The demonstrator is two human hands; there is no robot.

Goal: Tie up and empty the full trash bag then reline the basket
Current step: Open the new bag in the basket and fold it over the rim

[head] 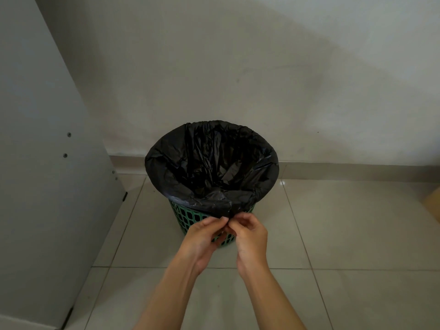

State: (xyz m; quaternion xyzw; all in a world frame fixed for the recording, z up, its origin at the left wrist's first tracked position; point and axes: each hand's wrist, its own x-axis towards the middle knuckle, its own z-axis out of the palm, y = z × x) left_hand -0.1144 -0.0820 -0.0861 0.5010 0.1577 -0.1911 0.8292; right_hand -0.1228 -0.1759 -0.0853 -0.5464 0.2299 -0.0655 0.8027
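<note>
"Looking down from your head, you see your green basket [190,216] on the tiled floor [333,222], close to the wall [238,67]. Where is the black bag?"

"The black bag [212,163] sits inside your basket. Its top is folded out over the rim, all the way round. The bag is open, and only black plastic shows inside."

"What are your hands doing?"

"Your left hand [202,236] and your right hand [250,236] meet at the side of the basket nearest you. They touch each other at the tips."

"Are you holding something?"

"Yes. A bit of the bag's edge is bunched up there and hangs down to your hands. Your left hand pinches that bunch with thumb and finger. Your right hand pinches it too, with its other fingers curled in."

"What else is near you?"

"A tall grey panel [47,163] stands at your left, with small screws in it. A brown box [434,203] peeks in at the right edge, well apart from the basket."
</note>
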